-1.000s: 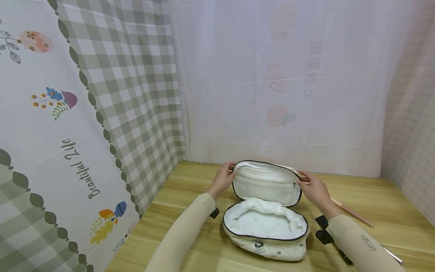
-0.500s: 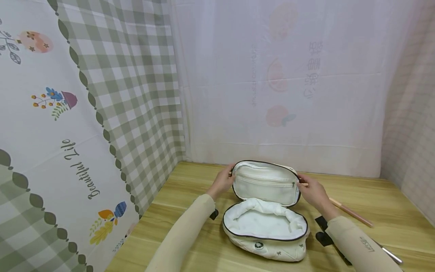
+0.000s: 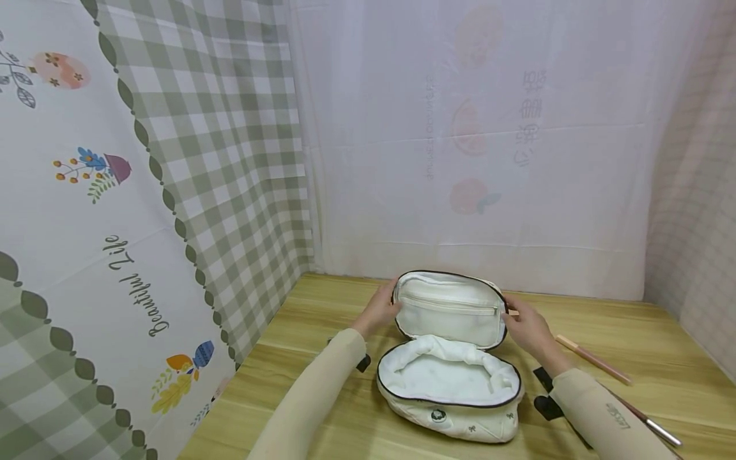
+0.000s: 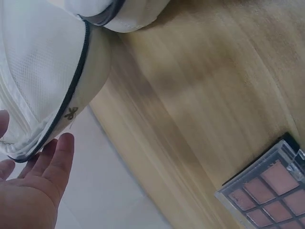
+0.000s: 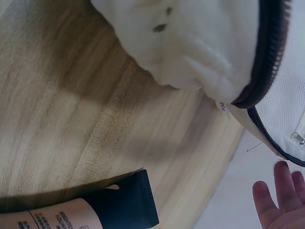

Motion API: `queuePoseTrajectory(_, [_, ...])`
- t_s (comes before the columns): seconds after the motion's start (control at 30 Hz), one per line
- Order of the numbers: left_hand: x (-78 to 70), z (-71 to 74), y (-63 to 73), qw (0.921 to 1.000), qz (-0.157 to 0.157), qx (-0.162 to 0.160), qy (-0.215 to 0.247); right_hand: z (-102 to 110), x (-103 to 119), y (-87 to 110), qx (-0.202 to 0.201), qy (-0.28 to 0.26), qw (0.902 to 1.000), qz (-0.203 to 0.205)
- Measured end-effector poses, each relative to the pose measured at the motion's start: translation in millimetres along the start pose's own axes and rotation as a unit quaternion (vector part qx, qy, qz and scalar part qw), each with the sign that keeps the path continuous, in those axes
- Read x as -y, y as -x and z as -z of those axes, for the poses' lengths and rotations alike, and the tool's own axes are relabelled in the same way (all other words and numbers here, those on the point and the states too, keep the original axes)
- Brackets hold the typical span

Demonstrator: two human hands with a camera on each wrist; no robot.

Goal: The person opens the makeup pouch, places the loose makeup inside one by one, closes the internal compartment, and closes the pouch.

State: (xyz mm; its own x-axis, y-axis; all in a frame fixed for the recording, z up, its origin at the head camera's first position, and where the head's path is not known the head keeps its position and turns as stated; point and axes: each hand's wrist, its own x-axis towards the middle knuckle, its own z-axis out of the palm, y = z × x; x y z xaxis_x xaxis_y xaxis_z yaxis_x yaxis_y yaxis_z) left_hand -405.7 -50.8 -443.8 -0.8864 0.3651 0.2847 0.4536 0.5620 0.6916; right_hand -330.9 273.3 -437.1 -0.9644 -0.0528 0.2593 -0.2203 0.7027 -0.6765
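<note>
A cream cosmetic bag [image 3: 448, 421] with dark zip edging and a small bow print stands unzipped on the table. Its padded white inside shows, and the lid [image 3: 448, 322] is raised at the back, with a zipped mesh pocket facing me. My left hand [image 3: 376, 310] grips the lid's left edge, thumb in front and fingers behind. At the opposite edge, my right hand [image 3: 529, 329] holds the lid the same way; its fingers are partly hidden behind it. In the right wrist view only some right fingertips [image 5: 281, 195] show, beside the zip edge.
An eyeshadow palette [image 4: 271, 191] lies left of the bag. On the right are a foundation tube [image 5: 71, 212] with a black cap, a pinkish-brown stick [image 3: 598, 361] and a slim brush-like handle [image 3: 661, 429], partly under my right forearm. A white curtain [image 3: 477, 255] hangs behind the table.
Both hands keep hold of the lid, shifting only slightly along its edges. The right forearm has moved a little, uncovering more of the slim handle. The bag's base stays put.
</note>
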Motion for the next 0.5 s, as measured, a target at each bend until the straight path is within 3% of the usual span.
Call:
queuePoseTrajectory(0.17, [-0.5, 1.1, 6.4, 0.9997, -0.015, 0.019, -0.004, -2, -2, -0.1, 0.002, 0.009, 0.9999, 0.009])
queuePoseTrajectory(0.37, [3.3, -1.3, 13.3, 0.9958, 0.042, 0.081, -0.005, -3, -4, 3.2, 0.028, 0.004, 0.9996, -0.007])
queuePoseTrajectory(0.5, [7.3, -5.3, 16.6, 0.9923, 0.07, 0.101, -0.012, -5, -7, 4.9, 0.054, 0.012, 0.9983, -0.018])
